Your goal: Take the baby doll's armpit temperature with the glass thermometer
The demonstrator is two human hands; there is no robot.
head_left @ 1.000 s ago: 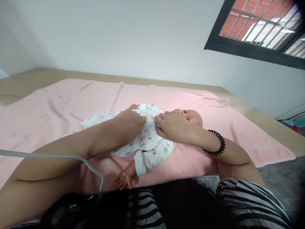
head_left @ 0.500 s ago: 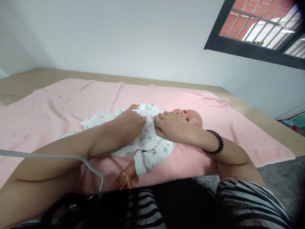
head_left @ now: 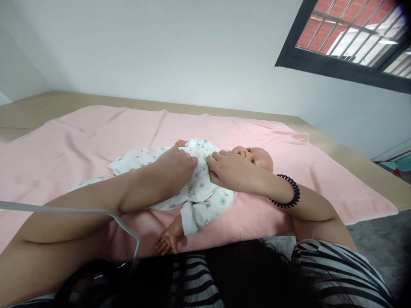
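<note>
A baby doll (head_left: 261, 159) lies on its back across a pink blanket (head_left: 128, 124), its head to the right. It wears a white printed baby outfit (head_left: 205, 205) with small coloured patterns. My left hand (head_left: 180, 164) is closed on the front of the outfit at the doll's middle, thumb and fingers pinched together. Close by on the right, my right hand (head_left: 227, 169) pinches the cloth at the chest, just below the doll's chin. The exact bit of fabric between the fingers is hidden. One doll hand (head_left: 170, 237) sticks out of its sleeve towards me.
The blanket covers much of a light wooden surface (head_left: 337, 149) against a white wall (head_left: 160, 51). A barred window (head_left: 349, 38) is at the upper right. A pale cable (head_left: 80, 210) crosses over my left forearm. Grey floor (head_left: 379, 248) shows at the lower right.
Almost nothing differs. My right hand and wrist have shifted very slightly left, while both hands keep their hold on the outfit.
</note>
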